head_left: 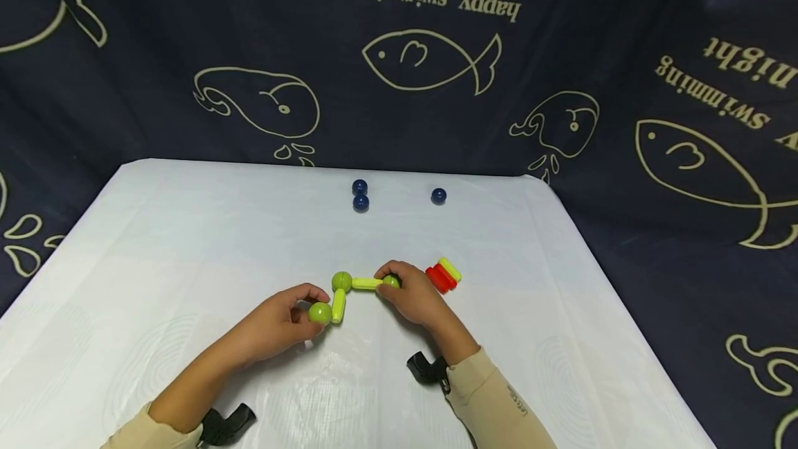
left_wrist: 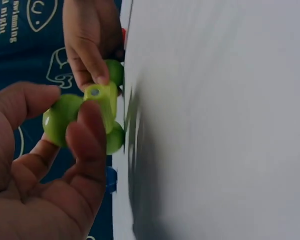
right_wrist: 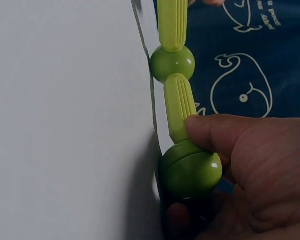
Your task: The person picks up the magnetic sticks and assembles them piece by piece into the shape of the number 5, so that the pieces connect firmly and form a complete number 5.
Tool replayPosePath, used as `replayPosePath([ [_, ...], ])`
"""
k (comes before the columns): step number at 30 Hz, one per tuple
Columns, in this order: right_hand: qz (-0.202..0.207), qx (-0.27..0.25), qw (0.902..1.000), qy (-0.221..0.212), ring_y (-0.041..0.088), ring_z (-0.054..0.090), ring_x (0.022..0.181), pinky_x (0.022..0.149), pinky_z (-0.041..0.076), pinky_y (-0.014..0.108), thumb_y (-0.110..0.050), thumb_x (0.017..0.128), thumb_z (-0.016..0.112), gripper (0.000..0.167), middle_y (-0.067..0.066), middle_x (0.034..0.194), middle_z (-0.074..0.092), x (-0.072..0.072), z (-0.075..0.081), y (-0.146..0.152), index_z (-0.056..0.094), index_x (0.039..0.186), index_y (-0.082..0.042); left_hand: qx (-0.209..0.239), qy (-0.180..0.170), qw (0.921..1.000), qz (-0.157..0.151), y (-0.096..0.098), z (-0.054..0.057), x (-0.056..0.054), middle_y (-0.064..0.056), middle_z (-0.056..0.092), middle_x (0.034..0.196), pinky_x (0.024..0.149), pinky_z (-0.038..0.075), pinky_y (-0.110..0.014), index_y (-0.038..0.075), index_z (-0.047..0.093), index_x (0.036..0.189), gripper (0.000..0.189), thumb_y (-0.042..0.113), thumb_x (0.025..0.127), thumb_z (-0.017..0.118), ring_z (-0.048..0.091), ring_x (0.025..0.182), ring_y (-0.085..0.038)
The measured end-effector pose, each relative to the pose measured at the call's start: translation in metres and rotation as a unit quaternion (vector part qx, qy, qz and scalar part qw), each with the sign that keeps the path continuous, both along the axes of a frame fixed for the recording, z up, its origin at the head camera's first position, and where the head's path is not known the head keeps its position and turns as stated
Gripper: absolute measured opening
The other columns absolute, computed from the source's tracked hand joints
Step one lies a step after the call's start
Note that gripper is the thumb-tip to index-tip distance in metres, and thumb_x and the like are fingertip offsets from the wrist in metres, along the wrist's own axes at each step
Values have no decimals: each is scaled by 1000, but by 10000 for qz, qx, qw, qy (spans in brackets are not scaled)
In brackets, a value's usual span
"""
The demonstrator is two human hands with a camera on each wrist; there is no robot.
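Observation:
My left hand (head_left: 269, 326) holds a green ball (head_left: 320, 313) between thumb and fingers. This ball sits right beside the free end of a short yellow-green magnetic rod (head_left: 338, 306); a small grey dot shows on that end in the left wrist view. The rod runs to a middle green ball (head_left: 341, 281). From there a second yellow-green rod (head_left: 366, 284) leads right to another green ball (right_wrist: 190, 172). My right hand (head_left: 416, 298) grips that ball, with the thumb on the rod's ribbed side in the right wrist view.
Red rods (head_left: 441, 279) and one yellow-green rod (head_left: 450, 269) lie side by side just right of my right hand. Two dark blue balls (head_left: 360, 202) touch at the back of the white-covered table (head_left: 262, 220); a third blue ball (head_left: 439, 196) is farther right. A patterned dark cloth (head_left: 324, 33) hangs behind.

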State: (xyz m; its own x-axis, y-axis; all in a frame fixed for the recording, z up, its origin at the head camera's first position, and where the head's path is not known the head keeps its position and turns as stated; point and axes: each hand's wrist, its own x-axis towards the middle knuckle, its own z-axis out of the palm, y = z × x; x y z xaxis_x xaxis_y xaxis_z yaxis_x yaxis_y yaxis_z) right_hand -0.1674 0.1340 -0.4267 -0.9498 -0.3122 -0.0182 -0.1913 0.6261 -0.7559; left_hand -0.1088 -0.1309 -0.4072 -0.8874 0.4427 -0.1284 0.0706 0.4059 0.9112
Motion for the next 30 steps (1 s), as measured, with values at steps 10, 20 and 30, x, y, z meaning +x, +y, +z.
replayPosePath([
  [10,34,-70,10000,-4,18,52,84,76,44,33,-13,93,68,10,-2,94,61,0,0,0,68,101,-18,-111,185,9981,-585,3,-1,11,0,61,75,59,48,-27,8,57,113,33,14,87,75,57,67,-14],
  [20,-33,-74,10000,-44,18,53,85,76,45,34,-13,93,68,10,-2,96,61,1,0,-1,68,101,-19,88,644,9954,-706,12,-16,15,2,63,91,64,49,-25,11,59,108,30,18,86,79,60,76,-11],
  [30,-7,-111,9999,-69,18,52,85,75,44,33,-13,93,68,10,-2,96,61,2,1,-1,68,102,-18,-144,854,9955,-381,12,-17,17,2,61,88,62,49,-25,14,60,107,30,16,85,79,59,75,-10],
])
